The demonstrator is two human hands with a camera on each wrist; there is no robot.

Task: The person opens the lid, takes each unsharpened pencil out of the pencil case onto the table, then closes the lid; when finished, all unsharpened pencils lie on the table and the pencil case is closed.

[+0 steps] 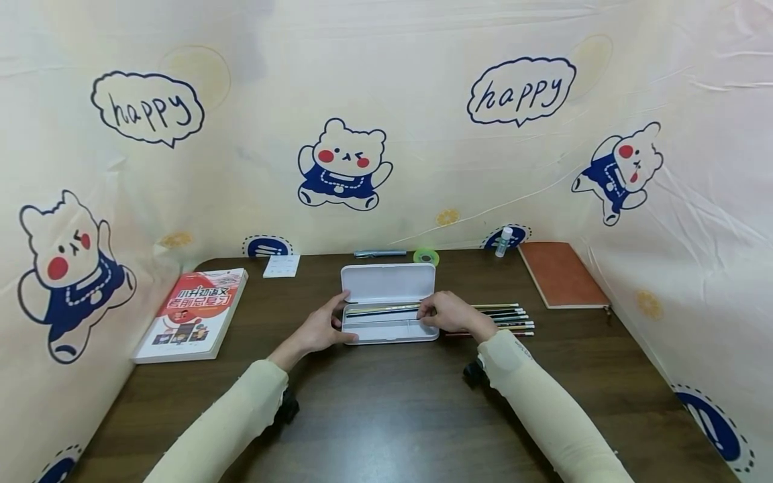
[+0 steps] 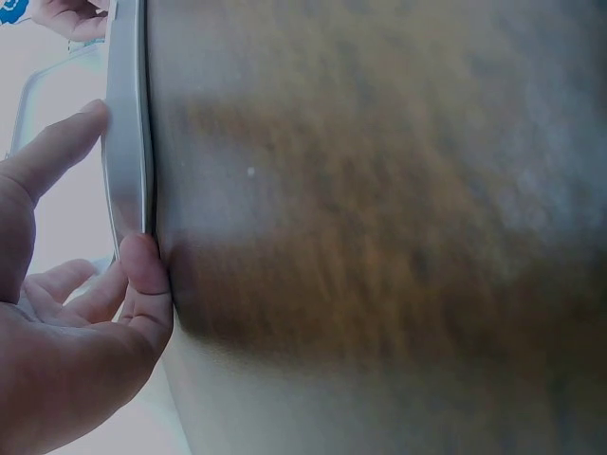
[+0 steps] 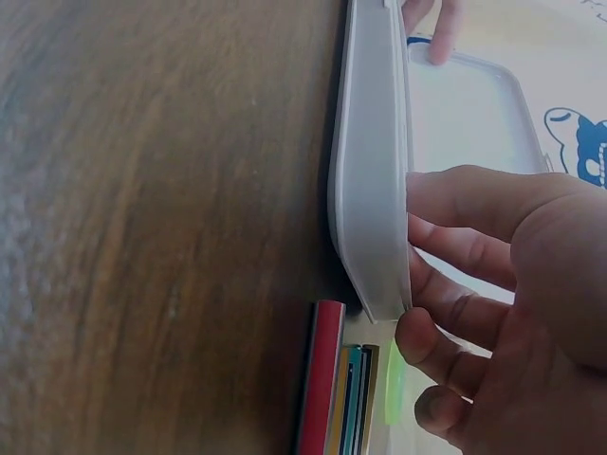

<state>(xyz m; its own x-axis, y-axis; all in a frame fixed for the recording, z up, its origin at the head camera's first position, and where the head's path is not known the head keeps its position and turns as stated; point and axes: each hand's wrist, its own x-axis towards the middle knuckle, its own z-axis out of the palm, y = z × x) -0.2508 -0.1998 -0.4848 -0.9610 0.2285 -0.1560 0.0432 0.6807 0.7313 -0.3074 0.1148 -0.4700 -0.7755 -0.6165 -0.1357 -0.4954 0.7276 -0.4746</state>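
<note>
A white pencil case (image 1: 386, 333) lies open mid-table, its lid (image 1: 388, 282) tipped back. My left hand (image 1: 323, 327) grips its left end, thumb on the near side and fingers on the far rim. In the left wrist view that thumb (image 2: 142, 284) presses the case's wall (image 2: 128, 142). A few pencils (image 1: 380, 310) lie along the case's back. My right hand (image 1: 443, 314) has its fingers curled at their right ends, over the case's right rim (image 3: 370, 190). More pencils (image 1: 510, 320) lie in a row on the table just right of that hand, seen again as loose pencils (image 3: 346, 398).
A red-covered book (image 1: 193, 312) lies at the left and an orange notebook (image 1: 561, 274) at the right. Along the back edge sit a white card (image 1: 282, 265), a pen (image 1: 379, 253), a green tape roll (image 1: 425, 256) and a small bottle (image 1: 504, 241). Printed cloth walls enclose three sides.
</note>
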